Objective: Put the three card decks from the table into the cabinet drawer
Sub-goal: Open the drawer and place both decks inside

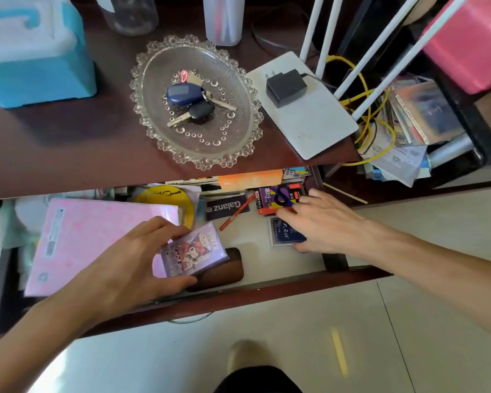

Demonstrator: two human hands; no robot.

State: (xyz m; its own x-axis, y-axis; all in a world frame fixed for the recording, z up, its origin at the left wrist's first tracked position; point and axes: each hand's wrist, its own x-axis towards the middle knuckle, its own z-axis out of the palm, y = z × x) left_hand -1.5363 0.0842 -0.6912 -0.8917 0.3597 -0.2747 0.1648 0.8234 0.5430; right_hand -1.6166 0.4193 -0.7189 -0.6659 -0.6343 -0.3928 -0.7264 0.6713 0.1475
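open cabinet drawer (267,282): the left hand (131,259) grasps a purple card deck (194,255) above a brown case (224,269); the right hand (323,219), fingers spread, rests on the dark blue deck (281,235) beside the red-purple deck (272,199).

Both forearms are bare right up to the frame edges, with no sleeve, watch, bracelet or ring visible on either side. The left hand (131,262) and the right hand (322,219) are ungloved, with slim fingers and short, unpainted nails where the fingertips can be seen. At the bottom centre of the view, dark, near-black clothing (257,380) covers the person's lower body, and a blurred, pale foot or shoe tip (241,355) shows just above it.
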